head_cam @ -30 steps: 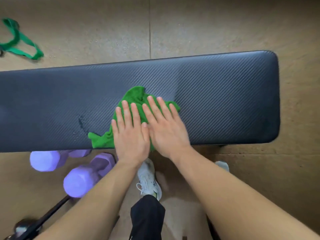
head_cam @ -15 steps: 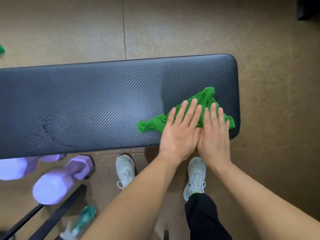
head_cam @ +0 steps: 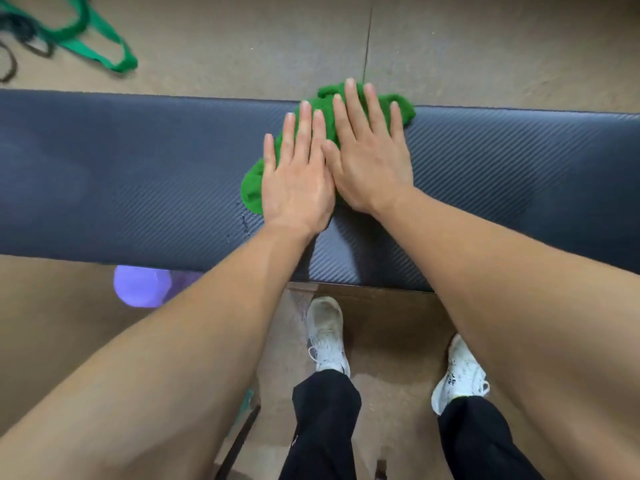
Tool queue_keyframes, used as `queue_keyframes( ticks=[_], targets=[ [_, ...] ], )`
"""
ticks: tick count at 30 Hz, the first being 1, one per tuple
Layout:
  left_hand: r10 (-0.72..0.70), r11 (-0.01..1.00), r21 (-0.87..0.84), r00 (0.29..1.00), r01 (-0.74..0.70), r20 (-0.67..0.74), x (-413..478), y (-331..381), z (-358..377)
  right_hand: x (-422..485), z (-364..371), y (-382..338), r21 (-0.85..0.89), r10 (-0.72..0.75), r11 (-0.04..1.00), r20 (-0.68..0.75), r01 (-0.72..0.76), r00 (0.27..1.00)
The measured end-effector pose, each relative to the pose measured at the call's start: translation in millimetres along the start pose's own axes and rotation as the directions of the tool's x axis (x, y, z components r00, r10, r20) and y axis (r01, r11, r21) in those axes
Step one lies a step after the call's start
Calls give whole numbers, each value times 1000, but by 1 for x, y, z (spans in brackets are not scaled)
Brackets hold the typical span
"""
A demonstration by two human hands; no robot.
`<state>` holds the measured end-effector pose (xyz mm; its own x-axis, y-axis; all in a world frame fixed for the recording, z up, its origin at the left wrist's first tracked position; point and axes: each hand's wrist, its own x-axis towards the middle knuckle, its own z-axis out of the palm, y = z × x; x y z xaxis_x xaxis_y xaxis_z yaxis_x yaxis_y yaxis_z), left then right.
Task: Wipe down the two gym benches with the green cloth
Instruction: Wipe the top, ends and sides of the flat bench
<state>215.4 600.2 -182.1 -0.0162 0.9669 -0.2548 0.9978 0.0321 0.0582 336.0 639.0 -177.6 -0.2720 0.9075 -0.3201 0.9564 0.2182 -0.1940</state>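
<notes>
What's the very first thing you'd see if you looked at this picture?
The left hand and right hand press flat, side by side, on a bright green fluffy cloth at the far edge of a long black ribbed padded bench. A purple dumbbell end peeks out under the bench's near edge, lower left.

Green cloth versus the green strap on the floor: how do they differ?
The green cloth lies bunched on the bench; the green strap on the floor beyond it. The cloth is a thick wad, the strap a thin loop. Left hand and right hand press flat on the cloth; neither touches the strap. Both are green.
</notes>
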Motion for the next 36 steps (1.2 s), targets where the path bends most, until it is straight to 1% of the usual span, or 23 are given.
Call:
queue_keyframes(
  ticks=[2, 5, 7, 9, 12, 15, 18, 19, 21, 23, 24, 26, 29, 32, 34, 36],
  targets=[
    [-47, 999, -16, 999, 47, 13, -36, -11, 9, -26, 12, -20, -37, -83, 996, 24, 84, 996],
    [-37, 998, -56, 998, 41, 60, -88, -21, 18, -74, 24, -31, -99, -174, 978, 112, 185, 978],
    [-35, 996, -78, 996, 41, 81, -107, -27, 19, -90, 25, -35, -123, -212, 963, 191, 238, 958],
    [-44, 993, -107, 996, 53, 84, -112, -33, 21, -87, 24, -41, -142, -218, 957, 220, 252, 951],
    [-71, 990, -115, 996, 76, 48, -93, -58, 21, -51, 21, -62, -144, -258, 946, 215, 292, 942],
    [-141, 987, -74, 990, 141, 11, -54, -112, 10, 7, 19, -106, -116, -355, 921, 153, 373, 922],
    [-216, 975, -44, 976, 217, 15, -27, -154, 3, 48, 18, -141, -91, -404, 907, 95, 412, 910],
    [-257, 966, -37, 966, 257, 9, -25, -156, 3, 54, 19, -147, -88, -419, 901, 82, 425, 904],
    [-384, 922, -53, 923, 383, -27, -27, -138, 4, 53, 18, -145, -68, -455, 886, 70, 459, 888],
    [-484, 873, -82, 875, 482, -13, -37, -101, 7, 37, 15, -124, -42, -509, 857, 83, 513, 857],
    [-499, 862, -100, 867, 498, 18, -45, -80, 10, 24, 14, -107, -35, -535, 841, 101, 540, 839],
    [-476, 860, -167, 876, 482, 77, -67, -38, 14, -2, 11, -67, -47, -586, 800, 154, 598, 796],
    [-445, 857, -232, 888, 460, 114, -97, 6, 21, -22, 6, -26, -93, -671, 698, 259, 710, 694],
    [-451, 854, -252, 889, 455, 77, -98, -3, 23, -4, 4, -35, -126, -723, 603, 331, 788, 606],
    [-485, 835, -265, 872, 483, 63, -91, -32, 22, 18, 2, -63, -135, -755, 556, 333, 820, 566],
    [-545, 801, -261, 837, 538, 50, -82, -74, 22, 44, 6, -105, -135, -786, 523, 305, 841, 538]
  ],
)
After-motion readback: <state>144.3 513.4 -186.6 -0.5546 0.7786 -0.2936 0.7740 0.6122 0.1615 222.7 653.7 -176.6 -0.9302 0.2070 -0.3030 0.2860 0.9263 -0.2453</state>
